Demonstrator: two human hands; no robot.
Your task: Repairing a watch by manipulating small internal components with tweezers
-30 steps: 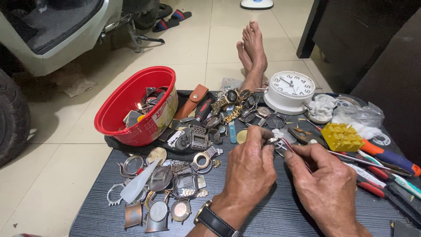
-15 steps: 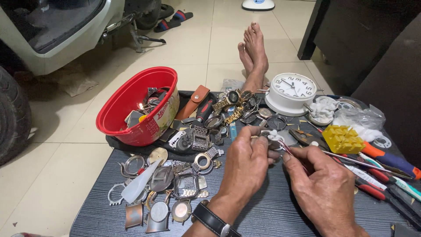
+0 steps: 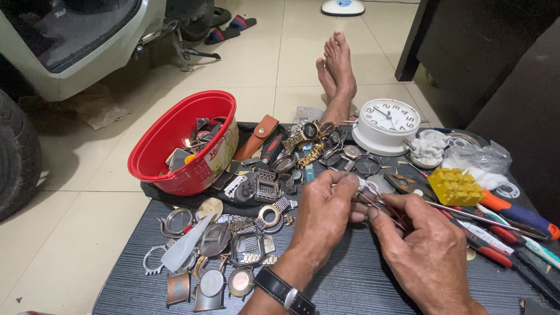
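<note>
A: We only have the head view, so let's start there. What are our hands doing?

B: Our left hand [image 3: 324, 213] is curled, with its fingertips pinched on a small silvery watch part [image 3: 363, 185]. We hold it up off the tabletop [image 3: 146, 286], close to our eyes, so we can see the tiny bits.

A: And the other one?

B: Our right hand [image 3: 429, 254] pinches thin metal tweezers [image 3: 382, 207]. Their tips point up and left, right at the part. So the part sits between both hands, touching the left fingers, with the tweezers just at it.

A: Is it a whole watch?

B: We can't be sure. Our fingers hide most of it, so it may be just a case or a piece of band.

A: Why is so much stuff spread out?

B: It looks like everything is laid flat so we can pick what we need. Watch cases and bands [image 3: 233, 256] lie to the left of our wrist. The red bowl [image 3: 169, 137] behind them holds more loose pieces, so they don't roll away.

A: And on the right?

B: Tools lie side by side near our right hand: a yellow block [image 3: 455, 185] and an orange-handled screwdriver [image 3: 516, 213]. A white clock [image 3: 388, 123] stands farther back, well apart from our hands.
</note>
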